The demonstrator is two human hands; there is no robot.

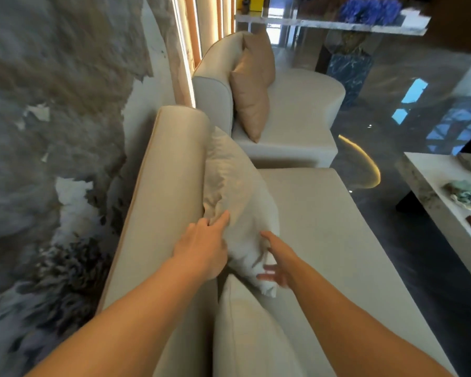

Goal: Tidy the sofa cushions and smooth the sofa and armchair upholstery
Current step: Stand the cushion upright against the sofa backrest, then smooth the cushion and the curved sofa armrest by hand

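Observation:
A pale beige cushion [237, 191] leans against the backrest of the beige sofa [324, 219], creased along its near side. My left hand [204, 243] pinches its upper near edge by the backrest. My right hand [276, 259] presses on its lower near corner with the fingers spread. A second beige cushion [250, 336] stands closer to me, just below both hands. Farther off, a tan cushion [253, 85] stands upright on the beige armchair [299, 104].
A marbled wall [52, 131] runs along the left behind the sofa. A white low table [446, 208] with small objects stands at the right. A glossy dark floor [392, 110] lies between them, and a glass-topped table [337, 23] stands at the back.

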